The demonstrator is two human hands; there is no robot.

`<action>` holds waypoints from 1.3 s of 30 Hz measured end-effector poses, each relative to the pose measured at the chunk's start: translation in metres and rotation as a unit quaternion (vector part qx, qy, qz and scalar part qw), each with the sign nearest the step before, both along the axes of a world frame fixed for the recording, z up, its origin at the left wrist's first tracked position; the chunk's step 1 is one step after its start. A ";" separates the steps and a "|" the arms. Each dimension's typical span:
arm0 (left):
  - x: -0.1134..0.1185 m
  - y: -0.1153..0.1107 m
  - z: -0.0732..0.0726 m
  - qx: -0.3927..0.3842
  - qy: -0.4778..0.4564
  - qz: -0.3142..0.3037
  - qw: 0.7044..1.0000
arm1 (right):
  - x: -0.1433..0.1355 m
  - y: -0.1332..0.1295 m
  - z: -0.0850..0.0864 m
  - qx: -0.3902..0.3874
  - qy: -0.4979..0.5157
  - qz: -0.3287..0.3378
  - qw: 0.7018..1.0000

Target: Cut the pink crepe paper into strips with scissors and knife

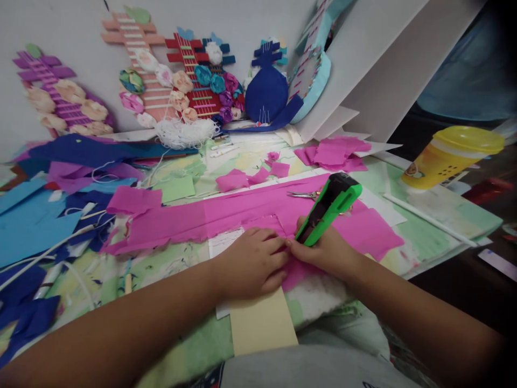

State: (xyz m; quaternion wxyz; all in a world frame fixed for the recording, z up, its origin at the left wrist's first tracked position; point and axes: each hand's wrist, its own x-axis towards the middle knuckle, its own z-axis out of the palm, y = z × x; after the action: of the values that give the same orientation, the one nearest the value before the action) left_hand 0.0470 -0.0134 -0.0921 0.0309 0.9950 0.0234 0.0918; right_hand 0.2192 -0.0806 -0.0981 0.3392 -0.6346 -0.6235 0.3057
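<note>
My left hand (255,261) is closed, its fingers curled down over the edge of the pink crepe paper (177,218) and a cream card strip (262,323). Its fingertips are close to my right hand (331,253). Between my right thumb and fingers is a chunky green and black tool (329,210), tilted up to the right. The tool's lower end is hidden by the hand, so I cannot tell its exact kind. Behind the tool, small scissors (302,194) lie on the pink paper. White lined paper (222,245) shows beside my left hand.
Pink scraps (341,153) lie behind, with a green paper square (177,188). Blue felt pieces (36,215) and white cords cover the left. A yellow cup (452,156) and a white stick (428,218) are at the right. Decorated instrument-shaped crafts (266,91) lean on the wall.
</note>
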 end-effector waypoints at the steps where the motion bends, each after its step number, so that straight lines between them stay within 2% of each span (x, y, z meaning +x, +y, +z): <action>1: 0.000 0.000 0.000 0.002 0.001 0.000 1.000 | 0.000 0.000 0.000 0.000 0.003 0.003 1.000; 8: 0.000 -0.001 0.005 0.024 0.017 -0.012 1.000 | 0.007 0.004 0.003 0.027 0.078 -0.010 0.997; 15: 0.000 0.000 0.003 0.031 -0.001 -0.030 0.999 | 0.002 0.002 0.000 0.007 -0.001 -0.008 1.000; 18: 0.001 0.000 0.003 0.031 -0.004 -0.031 0.999 | 0.002 0.000 0.002 0.019 0.016 0.004 1.000; 22: 0.001 0.000 0.004 0.041 -0.005 -0.031 0.999 | 0.004 -0.001 0.003 0.045 0.048 -0.013 0.998; 27: 0.001 -0.001 0.003 0.030 0.001 -0.029 0.999 | 0.001 0.000 0.002 0.004 -0.007 0.001 1.000; 31: 0.001 0.000 0.002 0.024 -0.004 -0.027 0.999 | 0.000 0.000 0.002 0.011 -0.033 0.001 0.999; 39: 0.001 0.001 0.003 0.032 0.003 -0.027 0.999 | 0.006 -0.002 0.003 0.035 0.038 -0.013 0.999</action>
State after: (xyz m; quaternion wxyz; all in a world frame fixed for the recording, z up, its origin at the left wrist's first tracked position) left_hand 0.0476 -0.0126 -0.0895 0.0018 0.9960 -0.0060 0.0888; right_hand 0.2251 -0.0827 -0.0956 0.3892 -0.6181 -0.6121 0.3031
